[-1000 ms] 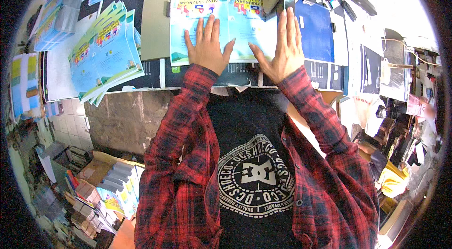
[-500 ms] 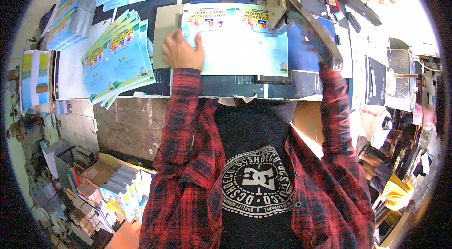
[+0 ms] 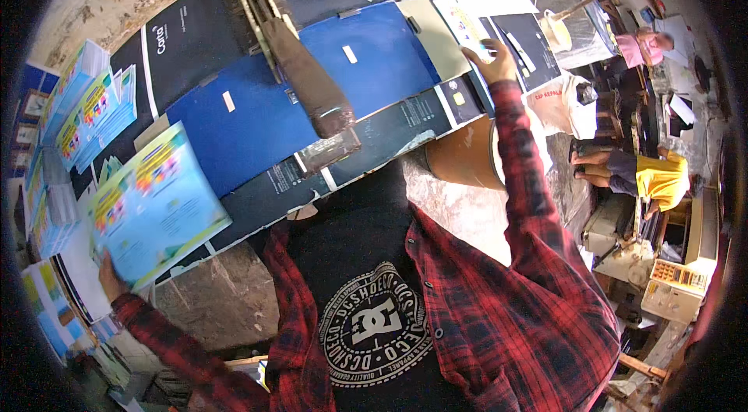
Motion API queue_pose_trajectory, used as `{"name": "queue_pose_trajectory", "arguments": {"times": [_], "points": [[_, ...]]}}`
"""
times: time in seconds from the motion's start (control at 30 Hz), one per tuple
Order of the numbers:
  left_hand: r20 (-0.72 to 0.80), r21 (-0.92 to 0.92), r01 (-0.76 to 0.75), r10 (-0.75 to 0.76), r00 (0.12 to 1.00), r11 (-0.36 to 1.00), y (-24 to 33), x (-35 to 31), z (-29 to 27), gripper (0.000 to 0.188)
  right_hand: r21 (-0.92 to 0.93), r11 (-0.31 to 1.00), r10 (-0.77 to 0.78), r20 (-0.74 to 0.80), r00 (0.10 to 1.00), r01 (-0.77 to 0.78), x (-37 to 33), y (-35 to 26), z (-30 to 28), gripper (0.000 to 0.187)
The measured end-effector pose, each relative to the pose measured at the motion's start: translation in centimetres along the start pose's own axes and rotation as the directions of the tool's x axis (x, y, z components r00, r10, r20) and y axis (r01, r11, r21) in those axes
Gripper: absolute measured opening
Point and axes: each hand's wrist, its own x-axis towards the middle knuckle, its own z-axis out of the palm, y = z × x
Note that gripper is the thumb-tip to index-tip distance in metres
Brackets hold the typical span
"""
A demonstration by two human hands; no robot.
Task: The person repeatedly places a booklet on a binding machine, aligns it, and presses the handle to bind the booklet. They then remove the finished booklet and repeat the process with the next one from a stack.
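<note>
- Cover sheet [image 3: 167, 213], pale blue with two matching printed halves, lies left of the brown lever [image 3: 300, 73] and on its near side; its edges are blurred.
- Its long axis slants from lower left to upper right, roughly crosswise to the lever, which runs from upper left down to lower right.
- The left hand [image 3: 114, 279] is the nearer one — it meets the sheet at the edge farthest from the lever. The fingers appear closed on that margin, though those behind the paper are hidden; how firm the hold is cannot be told.
- The right hand [image 3: 499, 65] is across on the lever's right side, well apart from the cover sheet. It is half open, thumb and fingers bent, beside a printed sheet [image 3: 465, 24] and a beige panel [image 3: 436, 38]; whether it has hold of either cannot be told.
- Between the hands, a blue board [image 3: 241, 131] spreads to the lever's left and another blue surface [image 3: 374, 57] to its right. The cover sheet overlaps the left one's outer edge in view — contact is unclear.
- Farther left of the lever, beyond the cover sheet, stand stacks of similar sheets [image 3: 97, 112].
</note>
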Motion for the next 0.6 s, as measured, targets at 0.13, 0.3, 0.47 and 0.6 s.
{"name": "queue_pose_trajectory", "arguments": {"times": [0.13,0.3,0.47,0.6], "points": [[-0.220,-0.094,0.198,-0.215,0.952,0.976,-2.4,0.4,-10.5,0.055,-0.325,0.939,0.192,0.216,0.957,-0.115,3.8,7.0,0.6,0.104],[-0.598,0.692,0.331,0.252,0.761,0.642,1.4,-1.4,-13.9,0.058,-0.438,0.879,0.359,0.342,0.868,-0.191,5.4,5.0,1.8,0.113],[-0.219,0.257,-0.368,0.425,0.878,0.893,18.3,-10.5,4.0,0.050,-0.463,0.852,0.465,0.457,0.758,-0.244,5.8,6.7,-1.2,0.111],[-0.197,0.258,-0.522,0.574,0.795,0.813,26.1,-21.6,13.1,0.046,-0.397,0.897,0.400,0.546,0.736,-0.193,7.2,6.9,1.1,0.107]]}}
